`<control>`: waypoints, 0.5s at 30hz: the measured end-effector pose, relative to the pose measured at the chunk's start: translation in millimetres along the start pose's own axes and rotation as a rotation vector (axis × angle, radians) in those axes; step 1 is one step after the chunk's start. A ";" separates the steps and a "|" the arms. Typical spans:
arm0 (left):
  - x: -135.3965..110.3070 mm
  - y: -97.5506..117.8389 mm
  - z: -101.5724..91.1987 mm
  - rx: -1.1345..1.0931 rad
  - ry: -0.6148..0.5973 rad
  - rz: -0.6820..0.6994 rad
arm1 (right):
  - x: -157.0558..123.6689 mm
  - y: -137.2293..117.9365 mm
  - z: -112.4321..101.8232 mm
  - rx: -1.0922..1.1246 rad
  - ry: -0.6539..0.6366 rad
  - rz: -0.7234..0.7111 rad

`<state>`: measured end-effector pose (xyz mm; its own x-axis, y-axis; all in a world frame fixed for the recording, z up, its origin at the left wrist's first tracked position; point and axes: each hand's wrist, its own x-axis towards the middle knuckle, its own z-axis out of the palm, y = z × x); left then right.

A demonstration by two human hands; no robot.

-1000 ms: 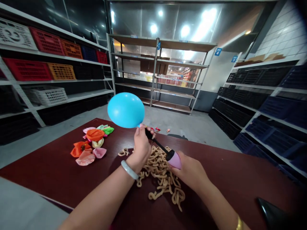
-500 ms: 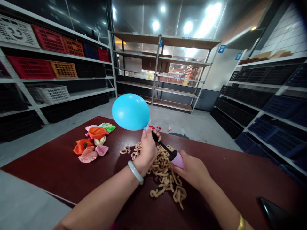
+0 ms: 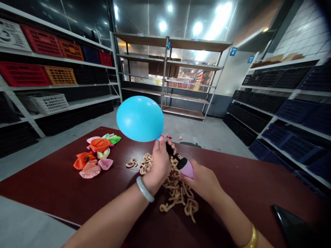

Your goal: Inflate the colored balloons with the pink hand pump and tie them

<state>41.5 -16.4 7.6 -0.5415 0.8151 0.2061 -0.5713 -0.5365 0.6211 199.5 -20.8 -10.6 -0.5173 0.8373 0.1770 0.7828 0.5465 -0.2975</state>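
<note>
A blue balloon [image 3: 140,119], round and inflated, sits on the nozzle end of a hand balloon pump [image 3: 186,168]. My left hand [image 3: 160,163] is closed around the balloon's neck and the pump's black front part. Wrapped round the pump's light purple part is my right hand [image 3: 203,179], close to the left one. Only a short length of black shaft shows between the pump's two parts. Beneath both hands lies a heap of tan, curled, rope-like pieces [image 3: 178,193], partly hidden by them.
Limp orange, pink, green and cream balloons [image 3: 100,145] lie on the dark red table [image 3: 46,175] at the left. A flat black object [image 3: 292,220] rests near the right edge. Shelves with crates [image 3: 38,40] stand left and right; a metal rack [image 3: 165,65] stands behind.
The balloon has grown larger. My right hand has pushed the purple part toward my left hand, shortening the visible shaft. The view has shifted slightly.
</note>
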 end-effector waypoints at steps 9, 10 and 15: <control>62.6 42.8 -40.4 -0.085 0.116 0.102 | 1.5 10.3 1.9 -0.068 -0.036 -0.061; 62.4 41.2 -40.5 -0.091 0.115 0.102 | 1.4 11.2 2.2 -0.079 -0.035 -0.063; 38.1 19.6 -24.3 -0.091 0.070 0.093 | 1.4 12.6 4.6 -0.097 -0.019 -0.069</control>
<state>-5.3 -1.1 9.3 -0.6343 0.7455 0.2047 -0.5687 -0.6293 0.5297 207.0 -12.8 -18.4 -0.5771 0.7975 0.1760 0.7742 0.6028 -0.1930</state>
